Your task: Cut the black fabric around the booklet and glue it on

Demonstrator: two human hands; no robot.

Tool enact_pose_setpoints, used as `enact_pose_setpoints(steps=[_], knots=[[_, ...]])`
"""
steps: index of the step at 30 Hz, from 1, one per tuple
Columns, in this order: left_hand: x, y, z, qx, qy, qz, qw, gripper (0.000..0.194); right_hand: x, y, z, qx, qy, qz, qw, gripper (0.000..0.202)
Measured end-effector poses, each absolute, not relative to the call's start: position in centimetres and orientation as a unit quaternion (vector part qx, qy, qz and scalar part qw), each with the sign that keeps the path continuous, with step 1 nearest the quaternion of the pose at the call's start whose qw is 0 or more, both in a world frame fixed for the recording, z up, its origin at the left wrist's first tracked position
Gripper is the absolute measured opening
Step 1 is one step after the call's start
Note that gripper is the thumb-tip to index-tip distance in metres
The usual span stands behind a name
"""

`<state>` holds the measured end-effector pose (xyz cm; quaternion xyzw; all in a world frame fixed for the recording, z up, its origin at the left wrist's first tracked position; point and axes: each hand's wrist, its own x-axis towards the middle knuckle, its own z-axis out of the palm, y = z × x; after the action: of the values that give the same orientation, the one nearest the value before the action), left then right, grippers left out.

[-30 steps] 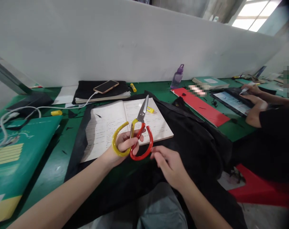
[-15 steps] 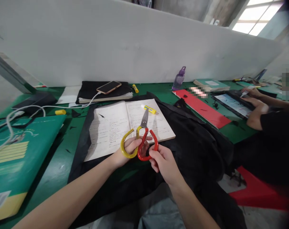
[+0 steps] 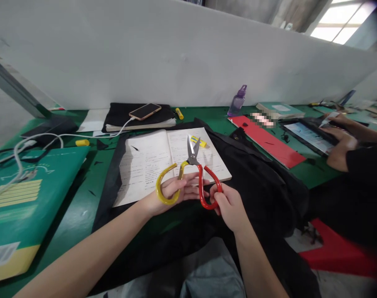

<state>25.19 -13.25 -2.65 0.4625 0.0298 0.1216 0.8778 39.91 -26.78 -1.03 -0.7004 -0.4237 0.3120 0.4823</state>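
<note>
Between my hands is a pair of scissors (image 3: 192,159) with one yellow and one red handle, its blades spread apart and pointing away from me. My left hand (image 3: 168,194) grips the yellow handle, thumb across it and the other fingers reaching toward the red one. The red loop is pinched at its lower right by my right hand (image 3: 230,203). Beneath the scissors lies an open book (image 3: 145,165) with printed pages. A yellow glue stick (image 3: 199,142) rests on its right page, partly behind the blades. Black cloth (image 3: 250,178) lies under and beside the book.
On the green table (image 3: 73,207) are a phone (image 3: 145,111) on a black-covered book, a green folder (image 3: 51,186), a yellow cap (image 3: 82,142), white cables and a purple bottle (image 3: 237,101). A red board (image 3: 269,142) lies to the right, near another person's hands (image 3: 342,132).
The scissors have opened: the blades have parted and the handles spread. My right hand has moved right with the red handle. The view has shifted slightly.
</note>
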Motion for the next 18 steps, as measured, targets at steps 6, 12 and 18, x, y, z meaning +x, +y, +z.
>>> enact_pose_setpoints(steps=[6, 12, 18], knots=[[23.3, -11.8, 0.3, 0.523, 0.066, 0.117, 0.842, 0.039, 40.1, -28.6, -1.3, -0.727, -0.558, 0.154, 0.369, 0.021], [21.8, -10.3, 2.5, 0.633, 0.180, 0.082, 0.748, 0.039, 39.7, -30.2, -1.4, -0.667, -0.701, 0.110, 0.227, 0.026], [20.8, -9.3, 6.2, 0.776, 0.121, 0.015, 0.619, 0.030, 39.6, -30.6, -1.8, -0.652, -0.737, 0.103, 0.144, 0.033]])
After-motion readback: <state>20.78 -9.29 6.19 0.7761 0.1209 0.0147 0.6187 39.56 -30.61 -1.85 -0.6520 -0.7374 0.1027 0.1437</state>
